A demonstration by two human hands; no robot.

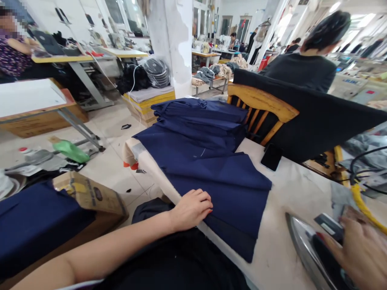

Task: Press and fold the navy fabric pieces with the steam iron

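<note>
Your left hand (pixel 192 209) lies on the navy fabric (pixel 217 177), palm down near the desk's close edge. Fingers side by side and bent; the underside is hidden, so you cannot tell from here whether any cloth is pinched. Forearm reaches in from lower left.

Your right hand (pixel 363 253), blurred, at lower right: fingers curled around the dark handle of the iron (pixel 308 241). Pointed tip faces away from you. Iron sits apart from the cloth, to its right; whether its plate touches the desk (pixel 293 193), cannot tell.

Navy fabric: spread over the middle of the desk, near corner lying flat, far part bunched into folds. A small pale mark shows on its surface. Black phone (pixel 271 157) on the desk, right of the cloth, near the far edge.

Beyond the desk: wooden chair (pixel 267 100), black cloth (pixel 317 112) draped behind its back. A person in a dark top (pixel 299 70) sits there, back to you.

To your left: cardboard box (pixel 99 195), more dark-blue cloth (pixel 36 221) across it. Yellow cord (pixel 364 207) at the far right.
</note>
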